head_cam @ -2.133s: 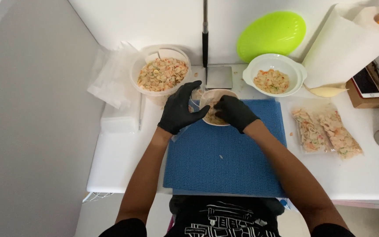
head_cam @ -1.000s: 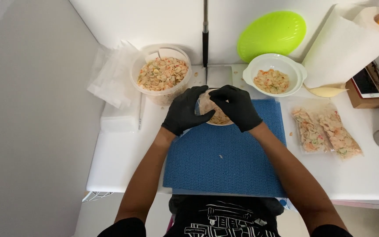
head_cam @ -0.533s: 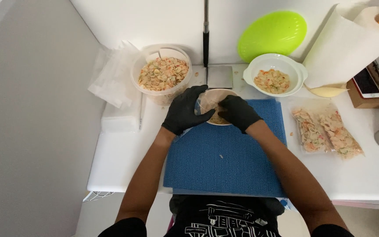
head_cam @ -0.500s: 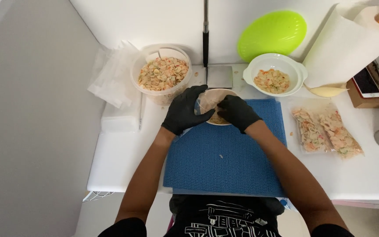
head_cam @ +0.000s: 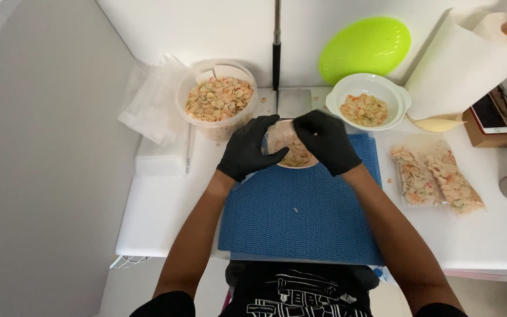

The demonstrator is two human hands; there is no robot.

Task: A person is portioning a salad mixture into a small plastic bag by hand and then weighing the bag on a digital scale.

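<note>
left hand (head_cam: pixel 246 148): gloved, gripping the small bag (head_cam: pixel 289 147) at the blue mat's (head_cam: pixel 300 217) far edge
right hand (head_cam: pixel 327 141): pinching that bag's top

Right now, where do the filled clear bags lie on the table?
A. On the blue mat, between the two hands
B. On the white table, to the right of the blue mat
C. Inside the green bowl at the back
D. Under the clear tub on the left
B: the two filled clear bags lie flat, side by side, on the white table just right of the blue mat, below the white bowl.
</note>
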